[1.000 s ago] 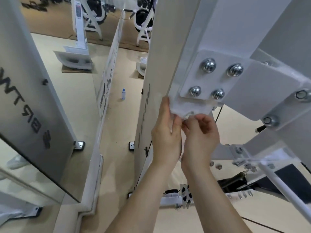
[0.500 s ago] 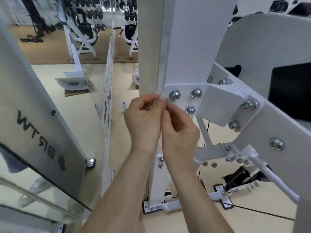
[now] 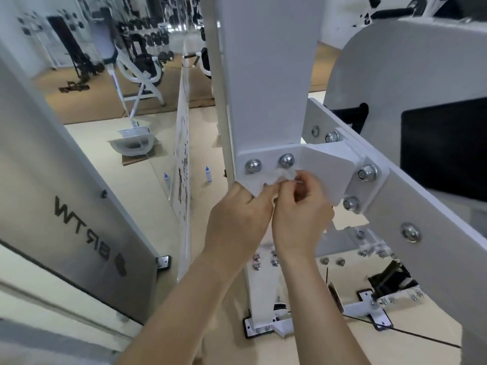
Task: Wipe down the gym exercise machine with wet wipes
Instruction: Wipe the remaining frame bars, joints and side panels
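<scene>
Currently both hands are raised to a bolted joint of the exercise machine (image 3: 263, 75), where its white upright column meets a diagonal arm (image 3: 427, 214); the wet wipe (image 3: 282, 176) is a small crumpled white wad held against the lower part of the joint plate (image 3: 326, 167), just below the domed bolts (image 3: 286, 160) of the plate's upper row.

Left hand (image 3: 237, 222): back of the hand toward the camera; fingers curled; fingertips closed on the left portion of the wipe, at the plate's lower left corner. Right hand (image 3: 300, 219): thumb and forefinger pinch the right portion of the wipe; the remaining fingers are curled beneath; the two hands touch side by side.

Two hex bolts (image 3: 365, 174) sit at the right edge of the joint, apart from the wipe; a black pad (image 3: 448, 148) lies behind the diagonal arm at right; the column's base plate (image 3: 263, 326) stands on the beige floor, between the forearms in this view.

A grey panel (image 3: 66, 193) with mirrored lettering leans at left; a small blue-capped bottle (image 3: 208, 175) stands on the floor just left of the column; other gym equipment (image 3: 137, 67) fills the far background, blurred.
</scene>
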Demonstrator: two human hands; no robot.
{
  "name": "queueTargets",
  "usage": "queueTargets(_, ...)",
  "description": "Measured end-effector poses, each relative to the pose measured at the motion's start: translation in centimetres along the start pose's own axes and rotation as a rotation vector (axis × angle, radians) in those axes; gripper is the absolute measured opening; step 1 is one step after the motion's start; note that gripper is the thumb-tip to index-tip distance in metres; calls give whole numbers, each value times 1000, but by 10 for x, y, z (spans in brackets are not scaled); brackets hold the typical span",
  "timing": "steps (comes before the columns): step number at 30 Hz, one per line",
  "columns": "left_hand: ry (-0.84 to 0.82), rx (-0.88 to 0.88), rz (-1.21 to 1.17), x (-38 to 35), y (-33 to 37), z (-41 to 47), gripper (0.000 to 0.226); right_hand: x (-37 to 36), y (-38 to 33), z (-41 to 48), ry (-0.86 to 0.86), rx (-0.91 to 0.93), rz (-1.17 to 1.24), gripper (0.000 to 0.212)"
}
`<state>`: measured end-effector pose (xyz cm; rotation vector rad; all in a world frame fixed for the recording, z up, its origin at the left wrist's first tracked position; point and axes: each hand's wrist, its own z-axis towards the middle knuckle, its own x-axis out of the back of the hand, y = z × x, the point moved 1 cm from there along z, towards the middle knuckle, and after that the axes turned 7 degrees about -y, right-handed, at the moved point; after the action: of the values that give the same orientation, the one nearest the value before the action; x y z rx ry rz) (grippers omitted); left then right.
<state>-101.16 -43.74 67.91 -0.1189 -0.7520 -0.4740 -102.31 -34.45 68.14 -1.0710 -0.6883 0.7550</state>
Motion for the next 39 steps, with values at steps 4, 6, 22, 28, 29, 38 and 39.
queueTargets(4, 144, 288, -249, 23, -11, 14, 20, -10, -14, -10, -159, -86, 109, 17)
queueTargets(6, 124, 596, -631, 30, -10, 20, 29, -12, -12, -4, -160, -115, 153, 16)
queueTargets(22, 96, 765, -1052, 46, -24, 41, 19, -50, -25, -17, -210, 627, -479, 73)
queueTargets(28, 142, 612, -1156, 68, -34, 82, 19, -56, -69, 23, -48, 684, -557, 67)
queueTargets(29, 147, 599, -1131, 70, -36, 89, 24, -56, -72, 25, -33, 691, -557, 69)
queueTargets(38, 185, 632, -1475, 102, -46, 121, 19, -2, -112, 52, -80, 596, 68, 47)
queueTargets(39, 172, 670, -1566, 108, -47, 125, 18, 4, -113, 51, -60, 494, 158, 33)
